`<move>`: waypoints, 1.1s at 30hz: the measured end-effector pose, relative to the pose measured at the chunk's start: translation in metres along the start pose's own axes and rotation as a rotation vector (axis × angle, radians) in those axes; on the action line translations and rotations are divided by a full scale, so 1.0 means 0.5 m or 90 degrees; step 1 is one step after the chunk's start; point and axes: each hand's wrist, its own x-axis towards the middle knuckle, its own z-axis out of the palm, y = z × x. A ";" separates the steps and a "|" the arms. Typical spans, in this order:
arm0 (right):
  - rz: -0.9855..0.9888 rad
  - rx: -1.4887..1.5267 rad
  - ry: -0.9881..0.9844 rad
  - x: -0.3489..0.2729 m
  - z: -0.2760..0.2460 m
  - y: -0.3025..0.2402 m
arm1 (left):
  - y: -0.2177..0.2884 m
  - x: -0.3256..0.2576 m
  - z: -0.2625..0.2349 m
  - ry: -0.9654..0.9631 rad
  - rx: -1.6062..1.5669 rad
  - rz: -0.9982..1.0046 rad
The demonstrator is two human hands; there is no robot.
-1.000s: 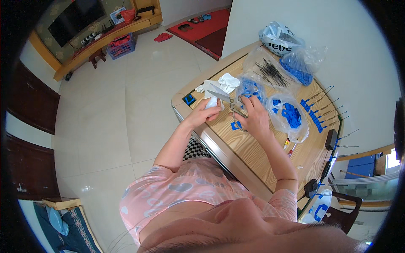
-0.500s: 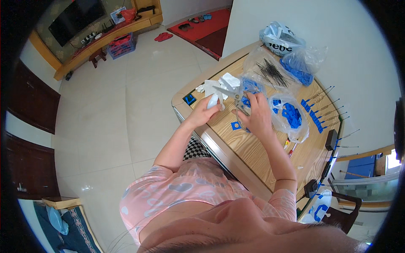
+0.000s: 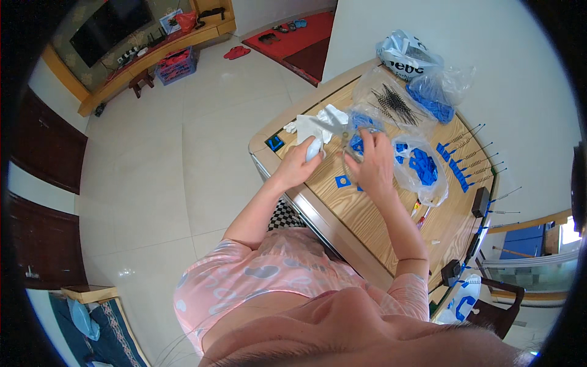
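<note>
My left hand (image 3: 297, 164) is closed around a small white rounded object (image 3: 314, 148) that looks like a little bottle, and my fingers hide its lower part. A pair of metal scissors (image 3: 345, 137) is in my right hand (image 3: 375, 166), fingers through the handles. Their blades are spread, pointing left above the white object and in front of white scraps (image 3: 311, 128) on the table. Beneath my right hand lies a small blue square piece with a hole (image 3: 342, 181). Next to that hand is a clear bag of blue pieces (image 3: 365, 122).
On the wooden table (image 3: 367, 219) are an open bag of blue strips (image 3: 423, 168), dark twisted wires (image 3: 394, 105) on plastic, and a blue-filled bag (image 3: 431, 104). Several spring-like wires with blue ends (image 3: 468, 160) line the right edge, near black blocks (image 3: 480, 202). A screwdriver-like tool (image 3: 423, 218) lies nearer.
The white object has tilted slightly in my left hand and shows more of its side. The scissors have shifted a little, blades still apart.
</note>
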 end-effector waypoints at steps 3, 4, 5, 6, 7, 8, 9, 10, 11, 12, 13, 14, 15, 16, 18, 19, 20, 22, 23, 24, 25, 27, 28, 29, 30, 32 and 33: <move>0.012 0.022 0.006 0.000 -0.005 0.006 | -0.011 -0.001 0.003 0.025 -0.068 0.054; 0.006 0.052 -0.010 -0.002 -0.009 0.005 | -0.017 0.003 -0.002 -0.053 -0.222 -0.007; 0.006 0.052 -0.010 -0.005 -0.008 0.000 | -0.023 0.004 -0.006 -0.132 -0.376 -0.069; -0.014 0.075 -0.028 -0.007 -0.006 -0.008 | -0.026 0.002 -0.008 -0.131 -0.376 -0.069; -0.034 0.098 -0.046 -0.009 -0.003 -0.012 | -0.023 0.001 -0.010 -0.148 -0.431 -0.066; -0.033 0.097 -0.046 -0.009 -0.001 -0.012 | -0.021 0.000 -0.012 -0.165 -0.485 -0.064; -0.047 0.099 -0.033 -0.009 0.003 -0.011 | -0.025 0.002 -0.012 -0.166 -0.485 -0.064; -0.062 0.102 -0.020 -0.008 0.007 -0.011 | -0.029 0.005 -0.014 -0.206 -0.526 -0.049; -0.063 0.102 -0.020 -0.008 0.009 -0.011 | -0.032 0.006 -0.016 -0.247 -0.567 -0.035; -0.064 0.105 -0.020 -0.008 0.011 -0.010 | -0.034 0.006 -0.016 -0.246 -0.567 -0.035; -0.064 0.107 -0.021 -0.008 0.012 -0.010 | -0.034 0.005 -0.015 -0.256 -0.574 -0.033; -0.064 0.107 -0.021 -0.007 0.011 -0.012 | -0.033 0.004 -0.015 -0.266 -0.582 -0.031; -0.067 0.112 -0.026 -0.005 0.010 -0.015 | -0.033 0.003 -0.017 -0.266 -0.582 -0.031; -0.068 0.117 -0.030 -0.004 0.009 -0.016 | -0.031 0.002 -0.020 -0.283 -0.596 -0.041; -0.058 0.124 -0.047 -0.007 0.010 -0.015 | -0.032 0.001 -0.024 -0.302 -0.611 -0.052; -0.050 0.131 -0.064 -0.007 0.011 -0.015 | -0.033 0.001 -0.026 -0.323 -0.621 -0.048; -0.051 0.131 -0.064 -0.007 0.011 -0.015 | -0.035 0.001 -0.027 -0.345 -0.632 -0.045; -0.078 0.133 -0.038 -0.007 0.012 -0.015 | -0.039 0.000 -0.026 -0.355 -0.647 -0.048; -0.078 0.133 -0.038 -0.008 0.013 -0.015 | -0.040 -0.001 -0.025 -0.365 -0.663 -0.051; -0.065 0.141 -0.054 -0.011 0.014 -0.015 | -0.040 -0.001 -0.025 -0.365 -0.663 -0.051; -0.051 0.149 -0.069 -0.012 0.014 -0.015 | -0.037 -0.002 -0.026 -0.372 -0.678 -0.048; -0.062 0.148 -0.055 -0.008 0.011 -0.018 | -0.037 -0.003 -0.027 -0.378 -0.692 -0.045; -0.072 0.145 -0.039 -0.006 0.009 -0.019 | -0.036 -0.001 -0.027 -0.374 -0.687 -0.043; -0.072 0.145 -0.039 -0.007 0.013 -0.015 | -0.035 0.001 -0.027 -0.370 -0.682 -0.041; -0.070 0.206 -0.067 -0.010 0.019 -0.008 | -0.034 0.003 -0.026 -0.371 -0.682 -0.040; -0.067 0.266 -0.095 -0.011 0.021 -0.004 | -0.023 0.007 -0.027 -0.362 -0.666 -0.027; -0.076 0.260 -0.090 -0.011 0.020 -0.004 | -0.023 0.008 -0.025 -0.363 -0.666 -0.026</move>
